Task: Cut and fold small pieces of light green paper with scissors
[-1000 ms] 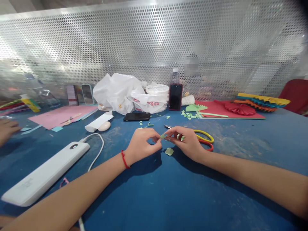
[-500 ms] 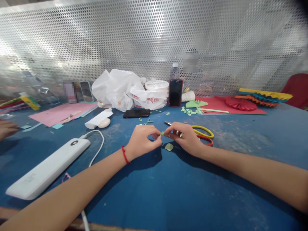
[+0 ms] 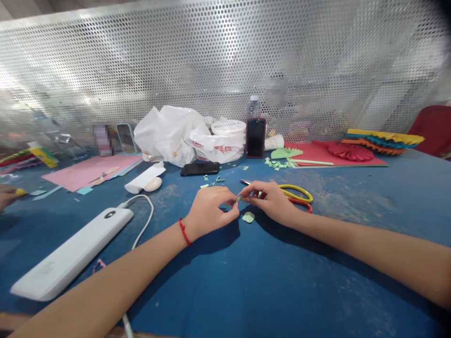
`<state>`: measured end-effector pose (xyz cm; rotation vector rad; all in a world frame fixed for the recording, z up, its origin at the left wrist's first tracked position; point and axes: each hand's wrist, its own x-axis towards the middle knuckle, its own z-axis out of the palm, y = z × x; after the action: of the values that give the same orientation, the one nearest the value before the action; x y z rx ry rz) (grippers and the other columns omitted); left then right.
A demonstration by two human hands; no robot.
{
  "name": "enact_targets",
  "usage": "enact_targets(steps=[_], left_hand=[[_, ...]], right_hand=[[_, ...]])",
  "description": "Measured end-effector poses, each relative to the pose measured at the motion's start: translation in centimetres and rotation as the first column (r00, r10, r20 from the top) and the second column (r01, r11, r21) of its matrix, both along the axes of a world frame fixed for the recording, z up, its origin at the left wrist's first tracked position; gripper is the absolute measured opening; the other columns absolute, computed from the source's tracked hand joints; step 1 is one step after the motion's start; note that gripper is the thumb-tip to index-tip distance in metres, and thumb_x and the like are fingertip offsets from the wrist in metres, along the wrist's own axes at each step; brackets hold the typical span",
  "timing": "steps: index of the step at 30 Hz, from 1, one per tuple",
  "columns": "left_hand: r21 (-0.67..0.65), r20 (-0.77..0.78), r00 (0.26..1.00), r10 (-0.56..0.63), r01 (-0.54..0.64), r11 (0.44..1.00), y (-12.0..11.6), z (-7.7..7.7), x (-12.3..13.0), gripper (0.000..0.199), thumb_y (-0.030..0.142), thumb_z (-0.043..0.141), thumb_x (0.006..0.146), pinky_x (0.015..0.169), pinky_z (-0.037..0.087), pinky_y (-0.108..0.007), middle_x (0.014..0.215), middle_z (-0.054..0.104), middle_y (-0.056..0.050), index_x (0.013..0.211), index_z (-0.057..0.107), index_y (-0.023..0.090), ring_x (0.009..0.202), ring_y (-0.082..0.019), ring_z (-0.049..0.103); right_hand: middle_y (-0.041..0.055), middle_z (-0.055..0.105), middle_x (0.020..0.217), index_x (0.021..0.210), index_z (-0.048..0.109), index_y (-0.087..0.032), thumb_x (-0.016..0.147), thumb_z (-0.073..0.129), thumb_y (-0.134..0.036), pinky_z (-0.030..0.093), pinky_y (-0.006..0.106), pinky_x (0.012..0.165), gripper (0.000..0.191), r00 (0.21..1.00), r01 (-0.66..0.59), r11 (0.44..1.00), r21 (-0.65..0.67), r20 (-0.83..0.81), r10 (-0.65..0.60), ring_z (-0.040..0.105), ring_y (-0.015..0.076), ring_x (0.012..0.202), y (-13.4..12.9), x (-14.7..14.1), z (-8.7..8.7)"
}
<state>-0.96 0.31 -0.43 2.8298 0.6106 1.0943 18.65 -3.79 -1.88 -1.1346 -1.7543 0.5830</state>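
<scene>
Between the fingertips of my two hands is a small piece of green paper [image 3: 239, 197], mostly covered by the fingers. My left hand [image 3: 212, 206], with a red braided cord at the wrist, pinches it from the left. From the other side my right hand [image 3: 269, 199] pinches it with thumb and index finger. Just below the fingers a pale green paper cutout [image 3: 248, 217] with rounded edges lies flat on the blue table [image 3: 225, 272]. Scissors [image 3: 299, 193] with yellow and orange handles lie partly hidden behind my right hand.
A white power bank [image 3: 75, 253] with a cable lies at the left. Behind are a black phone [image 3: 199, 168], white plastic bags [image 3: 171, 134], an upright phone [image 3: 255, 137], green scraps [image 3: 276, 163] and red paper [image 3: 310, 150]. Another person's hand [image 3: 7, 196] is at the left edge.
The green paper has turned between my fingertips and shows less now. My hands stay nearly in place. The other person's hand now shows something yellow at its fingers.
</scene>
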Motion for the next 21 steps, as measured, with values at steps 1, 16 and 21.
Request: enact_targets(steps=[1,16,21], left_hand=[[0.006,0.002,1.0,0.011,-0.011,1.0,0.01,0.07,-0.02,0.013,0.018,0.059,0.077,0.058,0.044,-0.023,0.063,0.068,-0.001,0.07,0.069,0.016,0.057,-0.013,0.061],[-0.116,0.079,0.994,0.076,-0.066,0.991,0.16,0.02,0.11,0.012,0.016,0.061,0.074,0.059,0.042,-0.022,0.06,0.066,0.0,0.064,0.067,0.015,0.056,-0.011,0.06],[-0.101,0.084,0.995,0.062,-0.054,0.993,0.13,0.0,0.01,0.011,0.016,0.061,0.074,0.06,0.042,-0.023,0.06,0.066,0.0,0.066,0.068,0.015,0.056,-0.011,0.06]], right_hand=[[0.0009,0.072,0.073,0.081,0.073,-0.018,0.08,0.07,-0.017,0.042,0.023,0.055,0.003,1.0,0.004,1.0,-0.003,-0.012,-0.004,0.059,0.0123,0.062,-0.02,-0.01,0.02],[0.0004,0.071,0.08,0.087,0.069,-0.018,0.081,0.067,-0.012,0.042,0.021,0.058,0.008,1.0,0.007,0.999,0.044,-0.02,-0.006,0.062,0.0125,0.07,-0.49,-0.22,0.06],[0.0017,0.071,0.078,0.082,0.072,-0.018,0.082,0.068,-0.015,0.043,0.022,0.059,0.005,1.0,0.003,0.996,0.09,0.03,-0.006,0.06,0.0128,0.068,-0.29,-0.09,-0.09]])
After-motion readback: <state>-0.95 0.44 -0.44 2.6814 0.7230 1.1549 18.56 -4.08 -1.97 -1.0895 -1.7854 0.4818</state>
